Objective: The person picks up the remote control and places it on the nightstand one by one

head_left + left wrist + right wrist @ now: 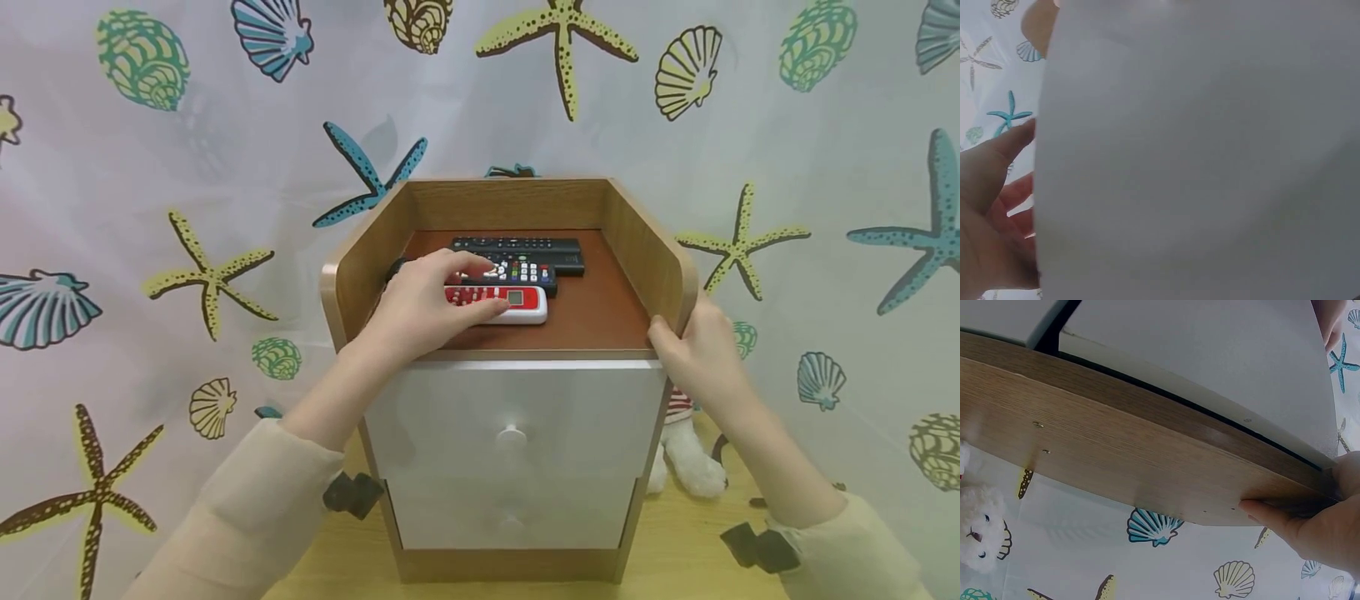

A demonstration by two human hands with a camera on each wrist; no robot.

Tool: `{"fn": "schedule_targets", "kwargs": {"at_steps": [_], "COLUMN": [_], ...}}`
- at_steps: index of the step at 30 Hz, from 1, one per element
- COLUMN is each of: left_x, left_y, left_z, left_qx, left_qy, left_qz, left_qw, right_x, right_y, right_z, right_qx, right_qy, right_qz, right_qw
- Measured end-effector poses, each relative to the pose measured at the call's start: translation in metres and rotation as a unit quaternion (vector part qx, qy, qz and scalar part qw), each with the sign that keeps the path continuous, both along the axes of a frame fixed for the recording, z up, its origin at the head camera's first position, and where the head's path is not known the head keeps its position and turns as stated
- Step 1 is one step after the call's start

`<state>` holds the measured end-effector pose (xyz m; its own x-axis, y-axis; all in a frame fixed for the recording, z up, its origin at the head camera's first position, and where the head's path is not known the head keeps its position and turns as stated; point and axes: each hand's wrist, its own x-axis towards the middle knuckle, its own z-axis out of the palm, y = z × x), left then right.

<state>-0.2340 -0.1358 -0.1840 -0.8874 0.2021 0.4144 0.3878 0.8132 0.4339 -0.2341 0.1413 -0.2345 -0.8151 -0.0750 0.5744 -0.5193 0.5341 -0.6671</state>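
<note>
Head view: at frame centre, the left hand (420, 312) closes its grip around the red-and-white remote control (504, 303), not yet lifted off the wooden nightstand top (600, 321); two black remotes (525, 254) lie behind.

Right wrist view: the right hand (1319, 522) clasps the nightstand's side panel (1116, 456), lower right.

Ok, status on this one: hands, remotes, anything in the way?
Left hand grips red-and-white remote on cabinet top. Right hand holds cabinet's right side panel. Two black remotes lie just behind, touching distance; nothing else blocking.
</note>
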Motion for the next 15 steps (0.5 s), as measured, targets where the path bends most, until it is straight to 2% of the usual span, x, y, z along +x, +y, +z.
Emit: {"fn": "schedule_targets", "kwargs": {"at_steps": [5,8,12,15], "left_x": [0.022,0.038,0.060,0.075], "left_y": [-0.009,-0.017,-0.028,-0.037], "left_z": [0.003,0.003,-0.002,-0.008], "left_qx": [0.086,0.124,0.168,0.210], "left_qy": [0.028,0.068,0.136,0.185], "left_qz": [-0.019,-0.033,-0.037,-0.021], "left_qw": [0.9958,0.9894,0.9756,0.9599], "right_x": [0.000,0.000,0.001,0.001], "right_y": [-0.001,-0.001,-0.002,-0.002], "right_z": [-0.001,0.000,0.000,0.001], "right_qx": [-0.002,-0.002,-0.001,0.001], "right_qy": [0.009,0.013,0.009,0.006], "right_qz": [0.000,-0.002,-0.005,-0.006], "right_qw": [1.0000,0.9999,0.9999,1.0000]}}
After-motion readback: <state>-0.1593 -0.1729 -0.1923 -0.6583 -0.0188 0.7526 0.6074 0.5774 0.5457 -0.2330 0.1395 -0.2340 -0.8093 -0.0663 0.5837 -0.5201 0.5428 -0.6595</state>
